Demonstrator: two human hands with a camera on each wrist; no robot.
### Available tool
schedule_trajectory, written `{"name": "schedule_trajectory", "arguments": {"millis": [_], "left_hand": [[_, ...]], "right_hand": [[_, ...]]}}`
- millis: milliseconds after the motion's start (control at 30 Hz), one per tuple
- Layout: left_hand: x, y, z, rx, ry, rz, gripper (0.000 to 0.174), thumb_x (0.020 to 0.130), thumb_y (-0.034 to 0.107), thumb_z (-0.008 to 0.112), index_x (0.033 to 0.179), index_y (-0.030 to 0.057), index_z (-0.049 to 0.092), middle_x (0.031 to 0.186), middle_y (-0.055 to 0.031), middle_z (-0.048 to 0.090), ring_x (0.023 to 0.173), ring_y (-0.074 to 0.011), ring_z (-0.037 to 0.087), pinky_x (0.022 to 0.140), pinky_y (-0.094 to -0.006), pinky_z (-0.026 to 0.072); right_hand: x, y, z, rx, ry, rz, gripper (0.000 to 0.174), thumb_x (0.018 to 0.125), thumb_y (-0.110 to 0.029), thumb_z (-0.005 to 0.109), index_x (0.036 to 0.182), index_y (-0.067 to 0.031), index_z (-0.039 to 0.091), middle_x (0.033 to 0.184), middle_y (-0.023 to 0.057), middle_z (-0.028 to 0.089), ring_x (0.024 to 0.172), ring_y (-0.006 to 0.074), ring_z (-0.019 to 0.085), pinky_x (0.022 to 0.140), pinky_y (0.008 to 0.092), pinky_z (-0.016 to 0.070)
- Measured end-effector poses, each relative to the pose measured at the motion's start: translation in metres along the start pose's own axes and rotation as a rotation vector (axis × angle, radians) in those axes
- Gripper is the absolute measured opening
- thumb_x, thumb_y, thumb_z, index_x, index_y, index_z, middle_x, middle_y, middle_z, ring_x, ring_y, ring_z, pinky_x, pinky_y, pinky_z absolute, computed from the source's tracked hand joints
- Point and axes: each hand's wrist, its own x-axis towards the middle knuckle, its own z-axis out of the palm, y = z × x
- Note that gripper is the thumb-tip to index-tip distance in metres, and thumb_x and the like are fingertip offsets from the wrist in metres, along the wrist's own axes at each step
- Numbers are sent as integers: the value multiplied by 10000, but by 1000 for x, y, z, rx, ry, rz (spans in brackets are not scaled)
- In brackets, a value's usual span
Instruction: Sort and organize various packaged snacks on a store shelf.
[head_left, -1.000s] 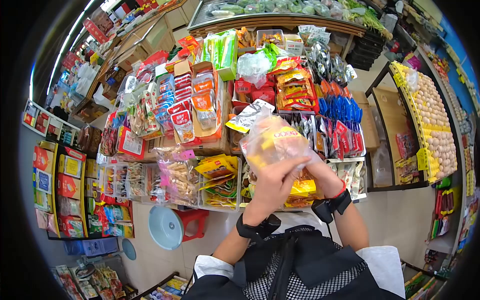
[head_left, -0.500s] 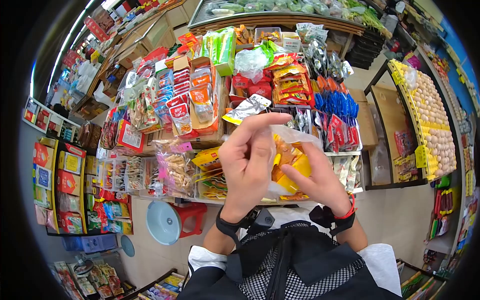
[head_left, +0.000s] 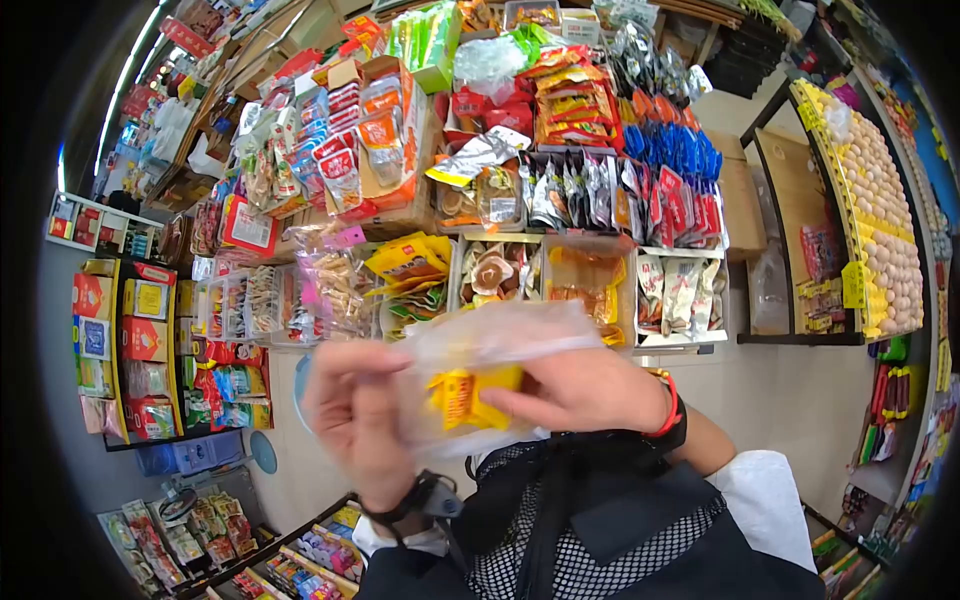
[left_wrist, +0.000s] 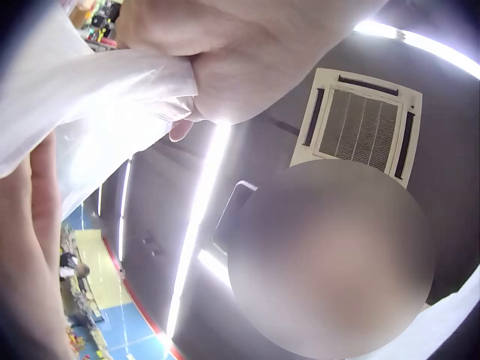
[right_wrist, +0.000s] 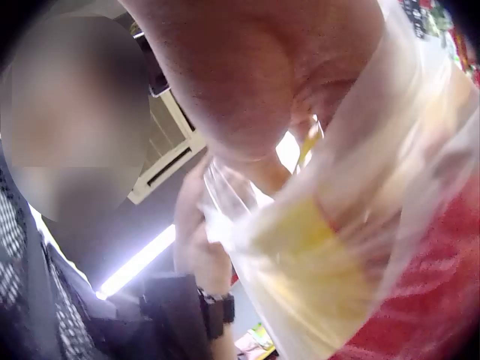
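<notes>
In front of the chest, both hands hold a thin translucent plastic bag (head_left: 500,330), lying roughly sideways in the head view. Small yellow packets (head_left: 458,397) show through its wall. My left hand (head_left: 362,415), blurred by motion, pinches the bag at its left end; in the left wrist view the white plastic (left_wrist: 150,86) gathers at the fingers. On the other side my right hand (head_left: 600,388) grips the bag, its thumb lying across the front over the yellow packets and its other fingers hidden behind the plastic.
Past the hands stands a snack display with a bin of brown packets (head_left: 490,270), a bin of yellow-orange packs (head_left: 590,275) and white pouches (head_left: 680,290). Egg trays (head_left: 870,220) stack on a rack to the right. Packaged goods fill shelves (head_left: 145,350) at left.
The bag has come from over the display bins toward the chest and turned sideways. My left hand, raised with its index finger extended half a second ago, is now lower and farther left, pinching the bag.
</notes>
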Motion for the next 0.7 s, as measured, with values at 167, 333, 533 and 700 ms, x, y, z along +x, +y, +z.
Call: {"name": "schedule_trajectory", "arguments": {"millis": [167,333,533,700], "left_hand": [[-34,-17,-43,141,152,-74,99,1008,154,557,980,64,525,619,93,395,514,20,306,471,-186,186],[-60,-29,-71,109,189,-226,88,1005,157,567,982,78,537,614,96,394,514,21,305,467,-192,182],[-79,-28,-100,82,309,-287,81,992,115,580,965,41,564,687,45,492,530,10,313,485,-193,185],[-82,-48,-131,91,331,-324,104,982,131,604,973,36,565,736,19,530,599,-5,369,527,-188,224]], "right_hand": [[-25,-14,-19,450,-253,-148,640,948,-174,625,1493,2,340,1266,192,574,1100,295,621,940,393,501],[-39,-1,-62,621,-280,24,558,924,-65,596,1447,-2,413,1193,142,623,1064,234,637,950,372,501],[-55,101,-40,-268,-19,527,821,740,-194,798,1416,-9,370,1182,231,581,1101,359,598,949,405,492],[-64,164,5,-423,-328,535,939,694,-243,820,1446,-8,310,1266,264,515,1168,414,546,1000,423,472]]}}
